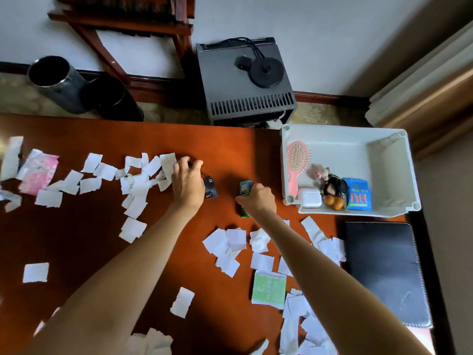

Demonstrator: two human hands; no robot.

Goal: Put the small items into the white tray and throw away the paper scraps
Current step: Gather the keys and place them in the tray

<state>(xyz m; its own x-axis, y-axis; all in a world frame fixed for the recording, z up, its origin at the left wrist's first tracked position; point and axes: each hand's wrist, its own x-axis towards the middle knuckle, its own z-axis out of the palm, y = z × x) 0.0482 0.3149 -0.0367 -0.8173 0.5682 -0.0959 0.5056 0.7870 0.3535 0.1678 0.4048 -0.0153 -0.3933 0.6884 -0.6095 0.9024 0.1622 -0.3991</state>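
One white tray (343, 128), two dark bins (52, 84), one black folder (384, 272).

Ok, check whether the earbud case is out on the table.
No, the earbud case lies inside the white tray, next to the pink hairbrush.

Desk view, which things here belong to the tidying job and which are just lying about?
Job: white tray; paper scraps; black NFC tag in left hand; blue-green item in right hand; green packet; pink packet; bins.
Lying about: black folder; kettle base; black box; wooden rack.
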